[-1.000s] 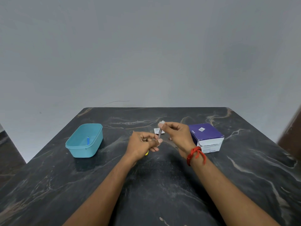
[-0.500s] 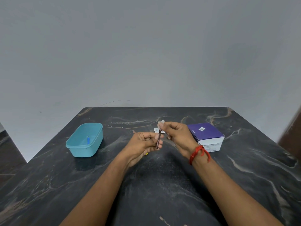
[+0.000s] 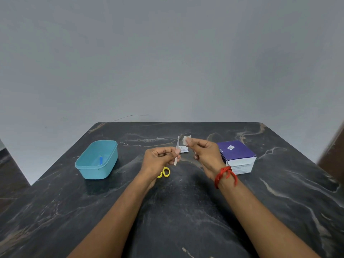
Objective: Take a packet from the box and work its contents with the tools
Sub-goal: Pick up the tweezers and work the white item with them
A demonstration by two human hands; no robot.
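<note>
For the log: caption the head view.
Over the dark table, left hand holds a thin metal tool, right hand pinches a white pad.

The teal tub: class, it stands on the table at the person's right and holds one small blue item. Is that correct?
No. The head view shows the teal tub at the person's left; the purple box is at the right. It does stand on the table and hold one small blue item.
</note>
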